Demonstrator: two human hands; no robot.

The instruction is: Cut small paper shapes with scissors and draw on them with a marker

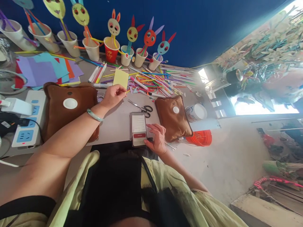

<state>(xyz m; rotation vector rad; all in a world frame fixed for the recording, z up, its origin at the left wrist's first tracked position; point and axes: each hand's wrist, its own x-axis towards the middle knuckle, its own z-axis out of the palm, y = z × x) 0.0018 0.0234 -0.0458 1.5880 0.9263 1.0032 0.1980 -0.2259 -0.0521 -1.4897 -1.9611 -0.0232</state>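
My left hand (115,96), with a bracelet on its wrist, hovers over the table with thumb and fingers pinched together. Its fingertips are close to the lower edge of a yellow paper sheet (121,78); whatever sits in the pinch is hidden. At the table's front edge, my right hand (156,136) grips the right side of a smartphone (139,124), its thumb at the lower part of the lit screen. The screen text is too small to read. Black-handled scissors (147,110) lie partly open just beyond the phone.
Brown cushion-like warmers (71,116) flank the hands. Paper cups (111,52) with face figures line the blue wall. Pens and coloured sticks (151,80) are heaped before them. Coloured paper (40,71) and a power strip (29,123) are left; an orange basket (201,137) is right.
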